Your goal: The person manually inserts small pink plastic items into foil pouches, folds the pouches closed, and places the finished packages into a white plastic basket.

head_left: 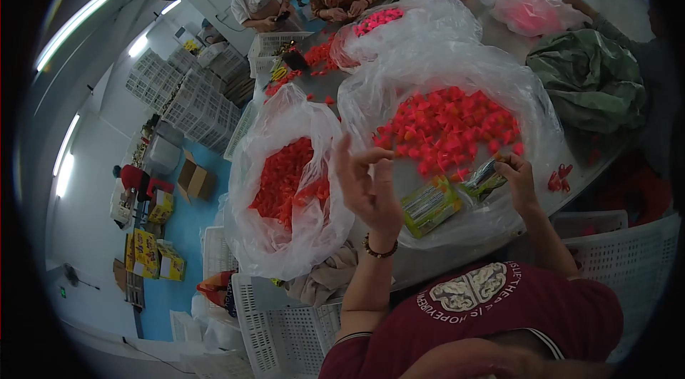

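Observation:
My left hand (371, 190), with a beaded bracelet at its wrist, is raised above the table between two plastic bags. Its fingers are apart, and I see nothing in them. My right hand (517, 176) pinches the end of a shiny dark packet with green-yellow edges (483, 181). Just left of that packet, a green-yellow packet with a clear window (430, 208) lies on the clear plastic. Behind both hands, a large open plastic bag (542, 119) holds a heap of small pinkish-red plastic pieces (457, 126).
To the left, another clear bag (246, 165) holds red pieces (282, 183). Yellow-handled scissors (278, 74) lie near a white crate (267, 44). A dark green bag (589, 79) stands at right. Other people work across the table, and a white basket (275, 336) stands below my left arm.

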Demonstrator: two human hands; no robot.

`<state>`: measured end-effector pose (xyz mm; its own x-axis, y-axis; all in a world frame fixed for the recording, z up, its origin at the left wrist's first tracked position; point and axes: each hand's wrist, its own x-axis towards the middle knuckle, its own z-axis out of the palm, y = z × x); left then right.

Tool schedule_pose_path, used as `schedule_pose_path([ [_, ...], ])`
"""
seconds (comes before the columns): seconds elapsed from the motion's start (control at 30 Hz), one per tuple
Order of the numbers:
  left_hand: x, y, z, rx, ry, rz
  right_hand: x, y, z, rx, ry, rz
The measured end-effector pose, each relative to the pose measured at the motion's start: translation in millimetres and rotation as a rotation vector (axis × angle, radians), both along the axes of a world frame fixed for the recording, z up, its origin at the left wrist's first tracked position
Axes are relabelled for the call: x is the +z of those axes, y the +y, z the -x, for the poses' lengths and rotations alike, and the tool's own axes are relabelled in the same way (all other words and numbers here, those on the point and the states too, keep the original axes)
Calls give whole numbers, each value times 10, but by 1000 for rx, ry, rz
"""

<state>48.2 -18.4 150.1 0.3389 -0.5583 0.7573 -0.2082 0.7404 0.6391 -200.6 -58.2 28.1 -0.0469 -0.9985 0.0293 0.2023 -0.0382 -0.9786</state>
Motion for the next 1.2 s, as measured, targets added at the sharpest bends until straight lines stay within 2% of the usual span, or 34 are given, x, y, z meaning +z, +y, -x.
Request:
schedule_pose_path([
  [0.07,-476,4,53,76,-317,-163,-76,-6,108,11,51,-7],
  [0.13,-1059,63,187,35,-648,-387,-72,-11,132,22,102,-11],
  [0.2,-1600,166,277,31,-889,-488,-6,86,133,37,79,-43],
  [0.23,-1756,189,294,34,-875,-483,-20,71,166,40,93,-37],
  [0.3,-1926,298,293,-14,-1004,-449,-92,102,202,68,143,-58],
  [0.63,-2085,253,263,1,-908,-447,-193,58,-19,147,264,-55],
  [1.1,-2109,223,199,-67,-788,-468,-143,91,-235,196,246,-43],
  [1.2,-2072,235,192,-7,-744,-382,-71,40,-323,184,256,-6],
])
